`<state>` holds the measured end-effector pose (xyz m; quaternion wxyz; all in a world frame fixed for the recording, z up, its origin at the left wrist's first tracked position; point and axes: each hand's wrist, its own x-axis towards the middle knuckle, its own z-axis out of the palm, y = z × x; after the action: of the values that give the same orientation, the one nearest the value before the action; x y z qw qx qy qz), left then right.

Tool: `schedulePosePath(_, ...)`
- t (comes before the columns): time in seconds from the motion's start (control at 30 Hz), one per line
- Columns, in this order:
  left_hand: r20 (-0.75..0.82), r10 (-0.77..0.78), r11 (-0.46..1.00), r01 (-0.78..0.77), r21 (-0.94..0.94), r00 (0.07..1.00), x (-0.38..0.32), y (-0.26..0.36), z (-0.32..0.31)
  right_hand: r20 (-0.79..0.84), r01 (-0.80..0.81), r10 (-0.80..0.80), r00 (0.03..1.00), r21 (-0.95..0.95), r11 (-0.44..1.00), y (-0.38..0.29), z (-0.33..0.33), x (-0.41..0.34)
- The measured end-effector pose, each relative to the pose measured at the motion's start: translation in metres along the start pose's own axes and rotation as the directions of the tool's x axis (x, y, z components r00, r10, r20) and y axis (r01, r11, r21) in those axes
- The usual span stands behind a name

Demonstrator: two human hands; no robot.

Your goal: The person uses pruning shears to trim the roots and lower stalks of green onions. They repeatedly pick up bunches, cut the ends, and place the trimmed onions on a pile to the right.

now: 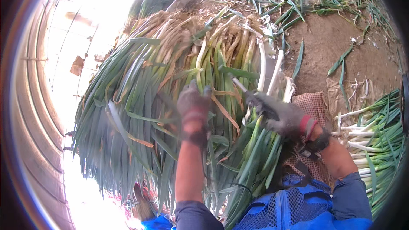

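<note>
A large heap of long green onions [143,86] lies before me, roots away from me and leaves hanging toward me. My left hand [193,100], in a grey glove with a red cuff, is over the heap at the lower end of a pale stalk [201,54]. Motion blur hides whether its fingers grip anything. My gloved right hand [281,115] is closed around a dark-handled hand tool [238,83] with a slim metal tip pointing up-left. Several cleaned white stalks [262,64] stick out beyond this hand; their green leaves [255,159] run below it toward my lap.
Onions with white stalks [364,147] are piled at the right. Checked cloth [311,105] lies beside my right wrist. Leaf scraps [297,9] litter the brown ground [319,44]. A thin dark cord [244,187] crosses the leaves. Part of another person [156,222] in blue shows at the bottom.
</note>
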<state>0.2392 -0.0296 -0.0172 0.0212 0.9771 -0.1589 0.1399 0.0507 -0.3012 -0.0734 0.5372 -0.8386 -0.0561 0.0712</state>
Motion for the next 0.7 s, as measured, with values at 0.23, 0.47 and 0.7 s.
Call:
schedulePosePath(0.23,0.282,-0.232,0.956,0.272,-0.109,0.931,0.006,-0.004,0.022,0.115,-0.114,0.120,0.986,-0.057,0.992,-0.041,0.014,0.022)
schedulePosePath(0.47,0.328,-0.242,0.922,0.322,-0.217,0.913,-0.031,-0.011,0.012,0.172,-0.064,0.069,0.983,-0.038,0.997,-0.057,0.030,0.038)
schedulePosePath(0.7,0.352,-0.232,0.896,0.340,-0.284,0.907,-0.042,-0.001,0.013,0.032,-0.093,0.094,0.995,-0.039,0.995,-0.056,0.026,0.094)
